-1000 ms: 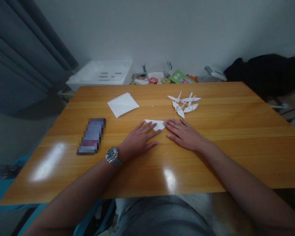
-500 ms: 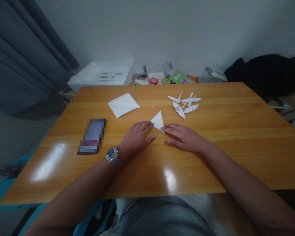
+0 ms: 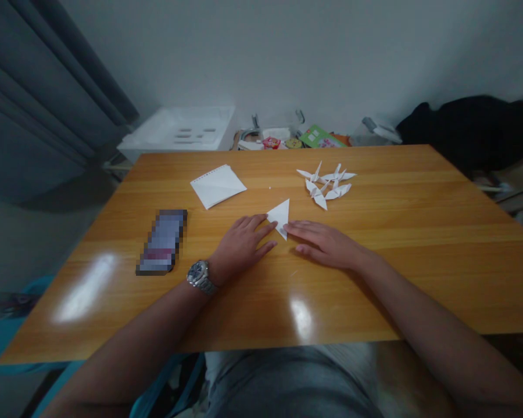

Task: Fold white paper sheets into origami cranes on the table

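A small white paper triangle lies on the wooden table, folded and pointing toward me. My left hand, with a watch on its wrist, lies flat with fingers stretched out, its fingertips touching the triangle's left corner. My right hand also lies flat, fingers extended, its fingertips at the triangle's lower tip. Neither hand grips the paper. Several finished white paper cranes sit together beyond my right hand.
A white notepad lies at the far left of centre. A phone rests left of my left hand. Behind the table stand a white box, small clutter and a black bag.
The paper went from a flat wide triangle under both hands to a smaller triangle. Both hands slid back toward me and now touch only its edges.
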Available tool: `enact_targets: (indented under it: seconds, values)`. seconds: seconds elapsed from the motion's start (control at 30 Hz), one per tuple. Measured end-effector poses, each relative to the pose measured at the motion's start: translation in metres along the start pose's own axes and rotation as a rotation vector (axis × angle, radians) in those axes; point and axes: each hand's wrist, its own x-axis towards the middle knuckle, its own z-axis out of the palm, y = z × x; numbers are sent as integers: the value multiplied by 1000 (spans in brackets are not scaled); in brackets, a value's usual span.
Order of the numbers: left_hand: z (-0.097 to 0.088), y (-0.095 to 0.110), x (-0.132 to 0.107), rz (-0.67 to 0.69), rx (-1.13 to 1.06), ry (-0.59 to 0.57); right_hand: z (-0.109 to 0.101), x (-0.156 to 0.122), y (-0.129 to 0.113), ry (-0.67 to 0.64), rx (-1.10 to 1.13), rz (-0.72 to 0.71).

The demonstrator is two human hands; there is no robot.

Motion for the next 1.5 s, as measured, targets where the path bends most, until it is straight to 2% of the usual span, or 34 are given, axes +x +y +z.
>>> enact_targets:
  seconds: [0.27, 0.57, 0.87, 1.5]
  values:
    - [5, -4, 0, 31, -65, -53, 0, -2, 9, 96, -71, 74]
    - [5, -2, 0, 63, -85, -54, 5, -1, 15, 63, -74, 52]
    - [3, -1, 2, 37, -90, -65, 3, 1, 8, 39, -58, 48]
    - [5, -4, 3, 82, -90, 7, 2, 0, 4, 92, -2, -2]
